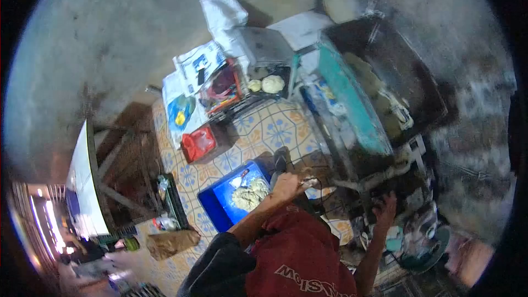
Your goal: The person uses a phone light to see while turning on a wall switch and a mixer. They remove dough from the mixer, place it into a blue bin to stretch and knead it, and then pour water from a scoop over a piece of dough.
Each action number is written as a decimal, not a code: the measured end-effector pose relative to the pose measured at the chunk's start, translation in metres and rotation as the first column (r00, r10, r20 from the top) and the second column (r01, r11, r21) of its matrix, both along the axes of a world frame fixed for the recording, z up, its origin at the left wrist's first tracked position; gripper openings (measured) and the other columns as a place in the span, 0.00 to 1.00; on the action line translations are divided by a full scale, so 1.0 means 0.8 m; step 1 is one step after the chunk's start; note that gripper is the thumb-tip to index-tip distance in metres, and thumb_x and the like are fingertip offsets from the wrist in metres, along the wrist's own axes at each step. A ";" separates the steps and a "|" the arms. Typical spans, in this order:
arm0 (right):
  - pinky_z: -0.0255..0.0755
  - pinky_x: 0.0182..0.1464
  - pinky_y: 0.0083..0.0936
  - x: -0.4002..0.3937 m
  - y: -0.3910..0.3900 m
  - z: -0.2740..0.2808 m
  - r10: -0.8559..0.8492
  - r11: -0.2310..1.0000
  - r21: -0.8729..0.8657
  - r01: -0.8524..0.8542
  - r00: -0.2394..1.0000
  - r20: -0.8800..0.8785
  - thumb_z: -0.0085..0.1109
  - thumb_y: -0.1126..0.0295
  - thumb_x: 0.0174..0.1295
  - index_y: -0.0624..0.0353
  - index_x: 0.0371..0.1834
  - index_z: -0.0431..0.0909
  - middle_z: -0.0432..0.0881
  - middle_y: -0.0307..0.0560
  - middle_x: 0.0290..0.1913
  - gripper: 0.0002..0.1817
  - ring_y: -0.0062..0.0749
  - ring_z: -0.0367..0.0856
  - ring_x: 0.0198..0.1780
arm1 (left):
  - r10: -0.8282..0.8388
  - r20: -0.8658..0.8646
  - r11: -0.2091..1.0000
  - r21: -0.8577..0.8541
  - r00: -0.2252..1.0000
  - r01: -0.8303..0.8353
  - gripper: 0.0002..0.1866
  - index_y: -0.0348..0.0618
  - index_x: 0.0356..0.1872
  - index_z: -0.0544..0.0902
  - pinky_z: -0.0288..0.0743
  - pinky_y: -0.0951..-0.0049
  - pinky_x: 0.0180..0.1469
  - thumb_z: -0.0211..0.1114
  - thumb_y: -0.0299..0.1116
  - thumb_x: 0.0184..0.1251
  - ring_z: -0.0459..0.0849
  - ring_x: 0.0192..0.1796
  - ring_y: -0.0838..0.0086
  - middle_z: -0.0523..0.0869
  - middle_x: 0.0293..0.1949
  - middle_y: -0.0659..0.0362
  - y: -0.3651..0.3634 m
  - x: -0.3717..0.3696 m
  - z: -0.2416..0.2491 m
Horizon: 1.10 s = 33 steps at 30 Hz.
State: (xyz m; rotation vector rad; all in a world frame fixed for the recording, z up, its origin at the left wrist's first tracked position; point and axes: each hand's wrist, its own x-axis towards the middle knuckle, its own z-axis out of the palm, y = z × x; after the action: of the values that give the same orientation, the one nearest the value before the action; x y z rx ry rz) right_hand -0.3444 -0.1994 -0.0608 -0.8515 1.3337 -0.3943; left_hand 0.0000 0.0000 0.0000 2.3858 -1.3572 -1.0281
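Note:
My left hand [287,187] is closed in front of my body, fingers pinched at a small shiny piece [309,181] that I cannot make out. Below and left of it, a blue tub [208,201] on the tiled floor holds a pale, lumpy dough-like mass [248,193]. Also in the tub lies a small item with a red part [243,174]. Out to the right, my right hand [386,209] is raised with its fingers apart, beside dark machinery [413,190]; nothing shows in it.
A dark trough with a turquoise side [352,104] stands at the right. Farther back are a black tray [263,91] with pale dough lumps [271,84], a red container [199,144] and white sacks [223,14]. A wooden-framed table [126,176] stands left; a brown bag [171,243] lies nearby.

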 end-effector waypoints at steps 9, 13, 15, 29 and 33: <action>0.54 0.67 0.53 0.254 -0.002 -0.013 -0.337 0.858 -0.431 0.280 0.939 -0.062 0.41 0.39 0.67 0.49 0.75 0.50 0.58 0.52 0.72 0.39 0.50 0.60 0.69 | 0.318 -0.097 0.947 -0.012 0.943 -0.321 0.21 0.48 0.53 0.77 0.76 0.52 0.45 0.60 0.48 0.63 0.83 0.43 0.52 0.83 0.45 0.49 0.170 0.272 -0.052; 0.74 0.42 0.38 0.249 0.032 -0.097 0.144 0.971 -0.128 -0.204 0.917 -0.371 0.57 0.55 0.64 0.59 0.56 0.75 0.79 0.48 0.48 0.24 0.37 0.78 0.43 | 0.568 -0.062 0.774 -0.302 0.821 -0.557 0.17 0.46 0.46 0.81 0.77 0.56 0.44 0.61 0.46 0.64 0.83 0.42 0.50 0.84 0.44 0.50 0.248 0.382 -0.103; 0.73 0.33 0.34 0.289 0.039 -0.107 0.368 0.746 -0.234 -0.624 0.679 -0.636 0.61 0.60 0.61 0.58 0.47 0.79 0.80 0.44 0.37 0.16 0.34 0.79 0.32 | 0.687 -0.093 0.672 -0.298 0.721 -0.678 0.17 0.44 0.44 0.82 0.77 0.57 0.43 0.62 0.46 0.64 0.83 0.42 0.50 0.84 0.44 0.49 0.253 0.442 -0.079; 0.70 0.50 0.44 1.059 0.042 -0.378 0.764 0.066 -0.173 -0.983 0.161 -0.625 0.57 0.55 0.61 0.59 0.48 0.78 0.83 0.55 0.41 0.19 0.53 0.80 0.47 | 0.986 -0.043 0.165 0.097 0.162 -0.981 0.19 0.41 0.45 0.81 0.77 0.60 0.40 0.67 0.44 0.60 0.85 0.42 0.54 0.85 0.41 0.48 0.327 0.597 -0.227; 0.71 0.46 0.47 1.308 0.107 -0.434 0.626 -0.116 -0.067 -0.991 -0.021 -0.780 0.54 0.54 0.63 0.58 0.43 0.80 0.81 0.60 0.40 0.19 0.56 0.79 0.43 | 0.989 -0.009 0.140 0.399 0.149 -0.906 0.15 0.42 0.41 0.83 0.77 0.61 0.40 0.67 0.42 0.60 0.86 0.39 0.54 0.86 0.40 0.48 0.368 0.541 -0.273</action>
State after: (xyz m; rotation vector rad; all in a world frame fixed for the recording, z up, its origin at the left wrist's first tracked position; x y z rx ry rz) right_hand 0.7020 -0.1141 -0.4080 -2.4805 0.6339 0.6651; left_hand 0.4329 0.2947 -0.2180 2.3623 0.6610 -1.0187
